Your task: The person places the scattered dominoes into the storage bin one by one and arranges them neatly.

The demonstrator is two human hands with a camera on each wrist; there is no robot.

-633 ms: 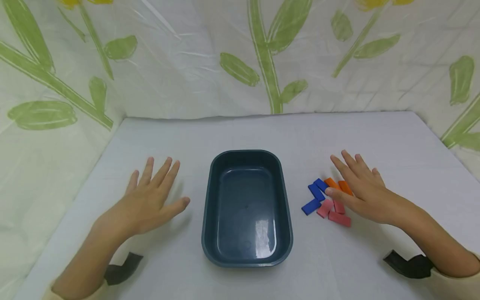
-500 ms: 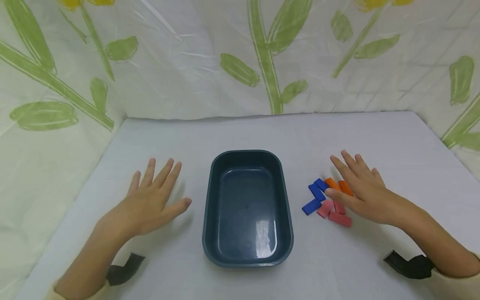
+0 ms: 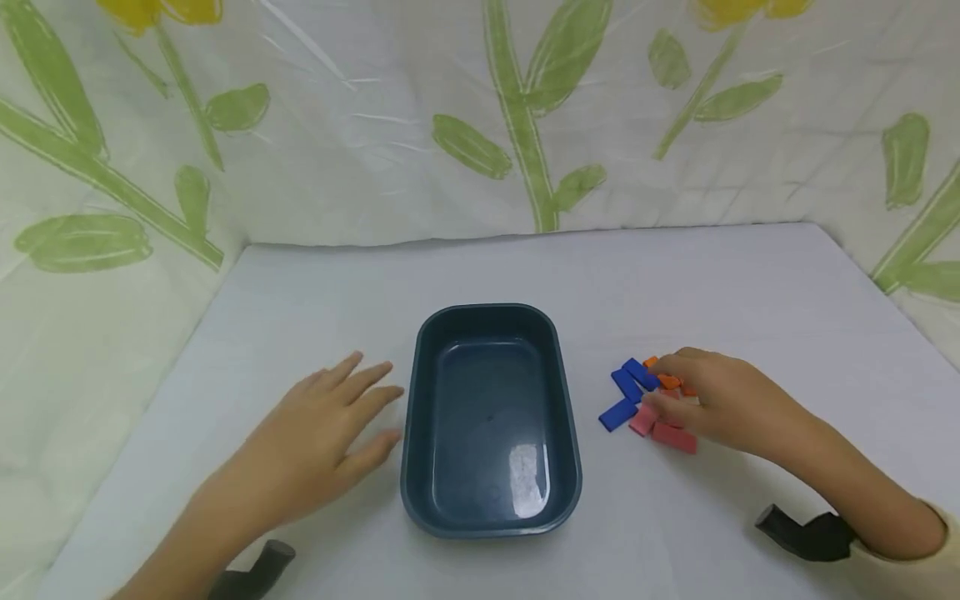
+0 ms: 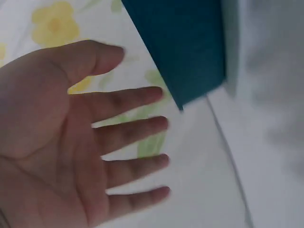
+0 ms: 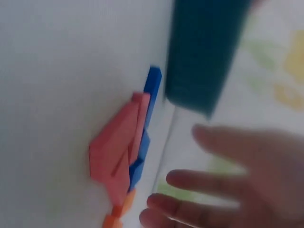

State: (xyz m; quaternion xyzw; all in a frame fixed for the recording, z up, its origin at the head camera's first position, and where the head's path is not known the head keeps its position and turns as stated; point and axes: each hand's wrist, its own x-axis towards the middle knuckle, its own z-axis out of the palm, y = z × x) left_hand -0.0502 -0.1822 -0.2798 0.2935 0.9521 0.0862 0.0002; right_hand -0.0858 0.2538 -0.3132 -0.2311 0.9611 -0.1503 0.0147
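Observation:
A dark teal rectangular basin [image 3: 491, 525] stands in the middle of the table. My left hand [image 3: 318, 433] hovers just left of its rim, fingers spread and nothing in them; the left wrist view has the palm [image 4: 52, 156] beside the basin wall [image 4: 190, 52]. Over on the right, my right hand [image 3: 723, 400] is above the small flat blocks, partly hiding them. Blue blocks [image 3: 617, 414], pink blocks [image 3: 675, 437] and orange blocks [image 3: 651, 362] lie together there. In the right wrist view, its loosely bent fingers [image 5: 204, 183] are apart from the pink block [image 5: 114, 137].
A white cloth covers the table [image 3: 360, 275]. Behind and along the sides hangs a pale sheet [image 3: 360, 167] painted with green leaves and yellow flowers. Dark bands [image 3: 810, 533] show at both wrists.
My left hand has moved right, towards the basin, and turned. My right hand's fingers have bent down over the blocks from a straight, spread pose. The head view has shifted slightly.

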